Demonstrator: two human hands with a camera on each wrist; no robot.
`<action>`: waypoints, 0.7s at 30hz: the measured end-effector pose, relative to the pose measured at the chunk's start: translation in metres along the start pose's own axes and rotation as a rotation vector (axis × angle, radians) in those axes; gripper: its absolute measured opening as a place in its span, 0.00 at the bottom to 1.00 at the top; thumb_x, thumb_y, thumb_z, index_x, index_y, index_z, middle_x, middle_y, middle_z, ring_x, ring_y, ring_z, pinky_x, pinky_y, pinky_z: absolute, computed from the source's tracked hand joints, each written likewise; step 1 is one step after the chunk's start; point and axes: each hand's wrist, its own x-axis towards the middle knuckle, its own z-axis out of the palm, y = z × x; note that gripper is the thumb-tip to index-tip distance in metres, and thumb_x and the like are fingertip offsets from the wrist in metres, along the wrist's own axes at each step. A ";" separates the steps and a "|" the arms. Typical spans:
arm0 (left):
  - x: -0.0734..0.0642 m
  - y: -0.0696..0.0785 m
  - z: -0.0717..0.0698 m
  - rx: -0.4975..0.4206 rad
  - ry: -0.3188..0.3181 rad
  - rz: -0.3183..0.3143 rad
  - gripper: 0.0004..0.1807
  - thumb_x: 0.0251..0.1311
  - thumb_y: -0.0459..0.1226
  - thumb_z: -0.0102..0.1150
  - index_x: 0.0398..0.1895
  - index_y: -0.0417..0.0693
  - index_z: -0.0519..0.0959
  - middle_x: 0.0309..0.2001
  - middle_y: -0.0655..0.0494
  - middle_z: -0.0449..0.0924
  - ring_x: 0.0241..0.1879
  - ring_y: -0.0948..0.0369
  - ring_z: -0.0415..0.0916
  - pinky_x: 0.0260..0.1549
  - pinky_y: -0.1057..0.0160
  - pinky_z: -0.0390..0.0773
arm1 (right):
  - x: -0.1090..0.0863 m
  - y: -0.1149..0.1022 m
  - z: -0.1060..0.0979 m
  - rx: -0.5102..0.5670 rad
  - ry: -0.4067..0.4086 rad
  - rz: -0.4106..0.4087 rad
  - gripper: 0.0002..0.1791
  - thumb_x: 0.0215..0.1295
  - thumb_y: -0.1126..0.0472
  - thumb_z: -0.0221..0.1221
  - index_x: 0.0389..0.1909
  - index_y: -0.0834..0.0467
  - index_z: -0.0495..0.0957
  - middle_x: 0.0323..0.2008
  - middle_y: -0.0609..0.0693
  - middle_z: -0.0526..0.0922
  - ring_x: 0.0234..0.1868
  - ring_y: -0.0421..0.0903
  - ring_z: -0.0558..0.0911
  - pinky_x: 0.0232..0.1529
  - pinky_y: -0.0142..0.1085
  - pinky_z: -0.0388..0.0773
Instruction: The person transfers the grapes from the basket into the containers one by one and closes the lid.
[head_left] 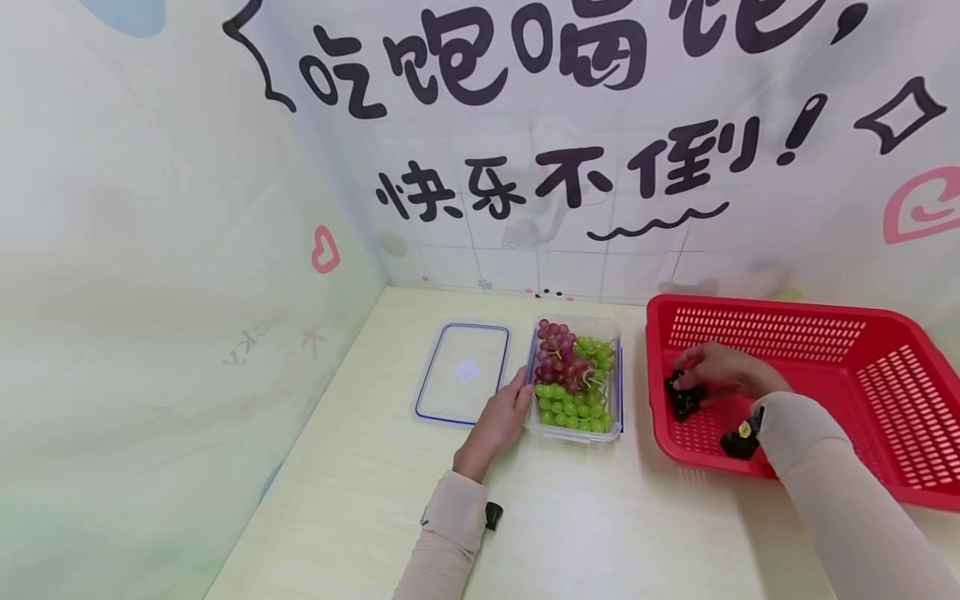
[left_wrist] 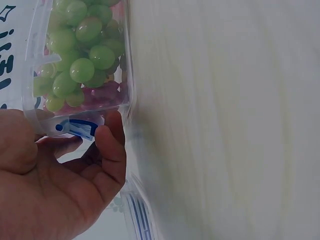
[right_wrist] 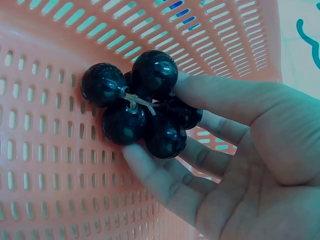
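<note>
Left hand (head_left: 498,421): at the left side of the box (head_left: 576,436), fingers bent against that wall by the latch (left_wrist: 80,128), gripping it. Right hand (head_left: 726,371): right of the box, inside the basket (head_left: 765,302), thumb and fingers pinching the black grapes (right_wrist: 124,122). Whether that bunch is off the basket's mesh, cannot tell.

In the box: red grapes (head_left: 555,362) at back left, one green bunch (head_left: 596,350) at back right, a second green bunch (head_left: 572,408) across the front. Basket stands near the box's right side, apart from it. Lid (head_left: 465,367) lies flat on the table (head_left: 600,517), left of the box. Lettered wall (head_left: 495,183) behind the box.

Risks, my estimate: black grapes look smooth and round, so a light or uneven pinch could let the bunch slip or a grape twist off its stem. The basket's rim stands between bunch and box; a low lift toward the box could snag there. The box looks well filled; anything laid on top might roll off or keep the lid from seating. A sideways push by the left hand could slide the box toward the basket.
</note>
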 end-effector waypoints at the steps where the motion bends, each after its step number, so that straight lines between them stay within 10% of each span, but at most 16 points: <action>1: 0.000 0.000 0.000 0.000 0.000 0.002 0.30 0.79 0.47 0.33 0.79 0.46 0.50 0.74 0.44 0.59 0.72 0.47 0.60 0.69 0.47 0.62 | 0.000 0.000 0.000 -0.014 0.002 -0.002 0.29 0.63 0.63 0.65 0.62 0.71 0.71 0.49 0.64 0.78 0.45 0.53 0.79 0.45 0.45 0.85; 21: 0.002 -0.001 0.001 0.006 0.004 0.011 0.30 0.79 0.46 0.33 0.79 0.46 0.51 0.72 0.41 0.62 0.69 0.45 0.64 0.68 0.45 0.64 | -0.003 -0.001 -0.002 -0.056 0.036 -0.055 0.22 0.67 0.67 0.59 0.60 0.72 0.71 0.47 0.64 0.79 0.44 0.53 0.78 0.43 0.40 0.81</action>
